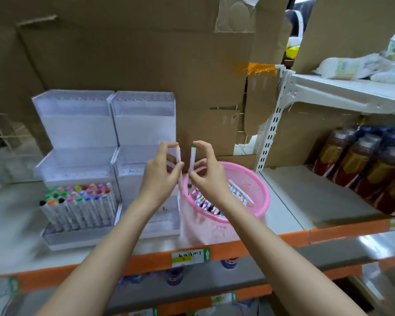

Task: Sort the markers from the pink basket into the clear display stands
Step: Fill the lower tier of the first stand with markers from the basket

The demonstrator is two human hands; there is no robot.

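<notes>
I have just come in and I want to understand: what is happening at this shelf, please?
A person is sorting markers. The left grip pinches a white marker upright, and the right grip pinches a green-tipped marker beside it, both by the pink basket, which holds more markers. The left clear display stand has a block of coloured markers in its lowest tier; its upper tiers look empty.
</notes>
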